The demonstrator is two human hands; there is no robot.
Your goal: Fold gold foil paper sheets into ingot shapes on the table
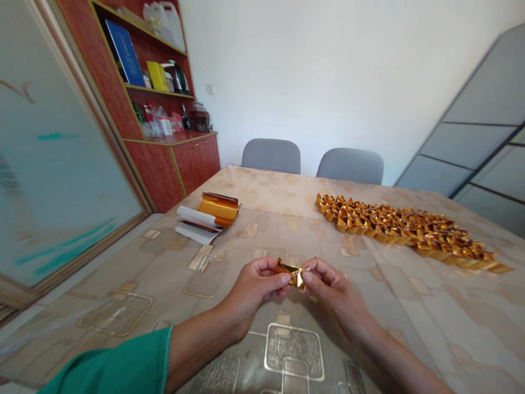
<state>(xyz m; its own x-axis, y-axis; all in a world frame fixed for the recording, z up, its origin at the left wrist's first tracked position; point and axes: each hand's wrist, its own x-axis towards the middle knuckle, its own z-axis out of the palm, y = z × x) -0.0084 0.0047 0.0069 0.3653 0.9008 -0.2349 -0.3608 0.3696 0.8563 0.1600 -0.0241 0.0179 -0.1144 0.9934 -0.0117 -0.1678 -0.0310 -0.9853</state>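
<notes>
Between my two hands, a little above the tabletop, is a small piece of folded gold foil paper (296, 278). My left hand (262, 279) pinches its left end between thumb and fingers. At the other end my right hand (328, 282) grips it the same way, the thumb pressing on the near edge. Part of the paper is hidden behind my fingers. To the far left lies a loose stack of gold and white foil sheets (219, 208), curled at the edges. Rows of folded gold foil pieces (394, 224) stand close together on the right side.
A patterned cover lies over the table (246, 323). Two grey chairs (270, 155) (350, 164) stand at its far side. A red-brown cabinet (197, 158) with bottles and a kettle is at the back left, near a frosted glass door (61, 153).
</notes>
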